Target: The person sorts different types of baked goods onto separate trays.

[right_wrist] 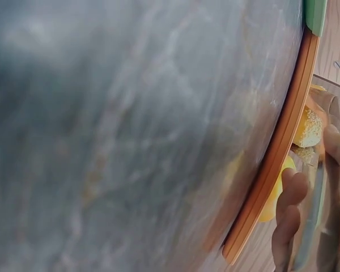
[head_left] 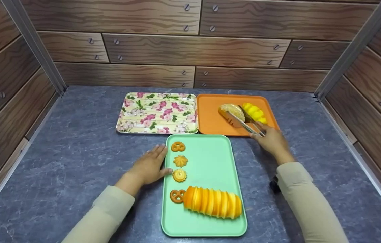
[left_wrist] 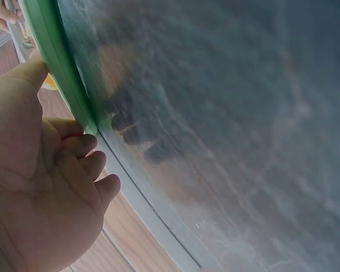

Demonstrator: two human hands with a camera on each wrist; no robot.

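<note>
From afar I see the right hand (head_left: 273, 139) gripping one pair of tongs (head_left: 244, 125) astride one sesame bun (head_left: 233, 109) on the far orange tray (head_left: 208, 114), left of one yellow bun (head_left: 254, 112). The left hand (head_left: 146, 166), uncurled, touches the near green tray (head_left: 209, 160) bearing two pretzels (head_left: 178, 146), two cookies (head_left: 180, 161), one loaf (head_left: 213, 202).

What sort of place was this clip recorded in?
Probably a staged tabletop booth rather than a working kitchen or bakery. Panels with a drawn-looking wood-plank pattern close in the back and both sides, grey metal corner strips join them, and a marbled grey tabletop fills the space between.
</note>
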